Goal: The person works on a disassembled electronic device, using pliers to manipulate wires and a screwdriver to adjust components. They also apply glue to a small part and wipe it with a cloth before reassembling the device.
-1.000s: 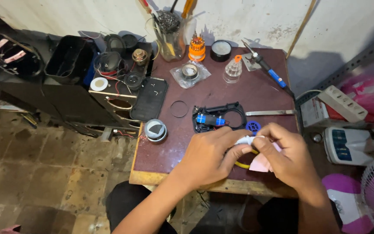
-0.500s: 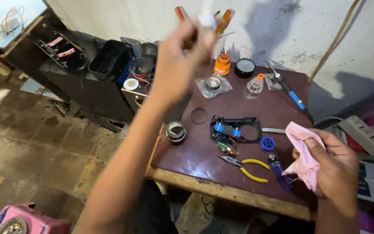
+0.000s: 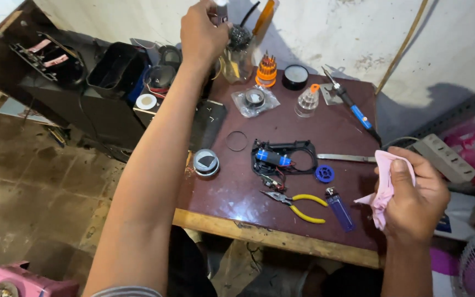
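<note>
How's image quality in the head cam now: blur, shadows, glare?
Head view: mostly sharp across the table; the pliers and lighter read clean. The left hand, raised at the tool jar, is slightly soft and cropped by the top edge. Hard shadow on the wall behind the table's right corner. No strong glare. The right hand holding the pink cloth is crisp.

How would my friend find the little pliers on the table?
Start at the dark red table and look along its near edge. Between the black frame and the purple lighter lie the pliers. Only they have bright yellow handles.
</note>
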